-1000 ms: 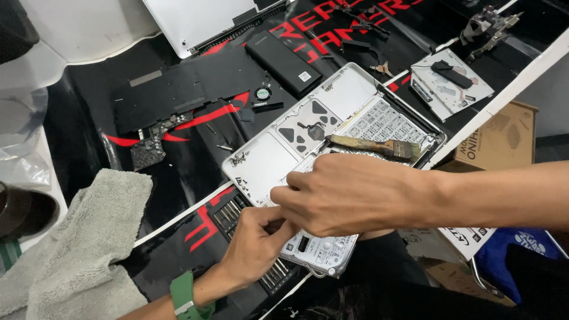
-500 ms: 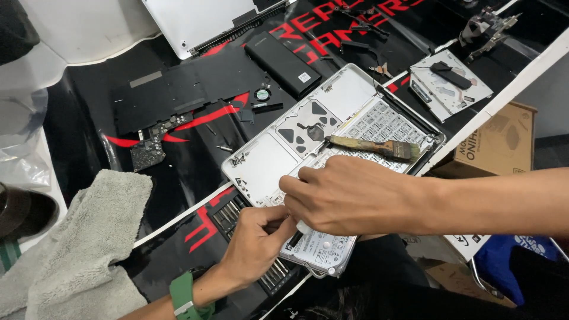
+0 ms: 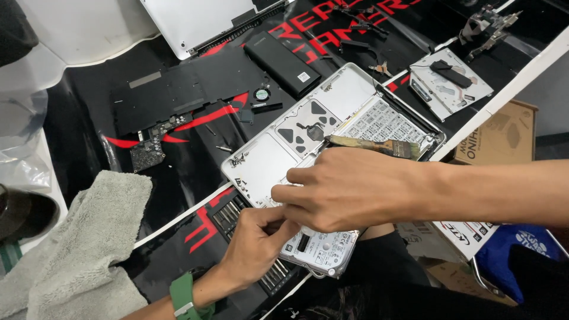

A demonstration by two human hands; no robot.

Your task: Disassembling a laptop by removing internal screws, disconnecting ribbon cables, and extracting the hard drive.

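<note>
Both hands, left point(image 3: 256, 240) and right point(image 3: 347, 188), pinch the hard drive point(image 3: 320, 252); its long axis runs left-right, slightly tilted.

two hands point(image 3: 308, 213), one brush point(image 3: 373, 145), one towel point(image 3: 77, 249), one cardboard box point(image 3: 504, 133)

Your bench is covered by a black mat point(image 3: 178, 166) with red markings. On it lie an opened laptop shell point(image 3: 349, 101), a black keyboard panel point(image 3: 178, 98), a small circuit board point(image 3: 147, 155), a black battery point(image 3: 283, 64), a tiny fan point(image 3: 261, 93) and loose screws point(image 3: 224, 148). A silver lid point(image 3: 201, 21) sits at the far edge, an optical drive point(image 3: 450, 89) to the right. A grey towel point(image 3: 83, 249) lies at the near left, a bit set point(image 3: 228, 216) just beside your hands.
</note>
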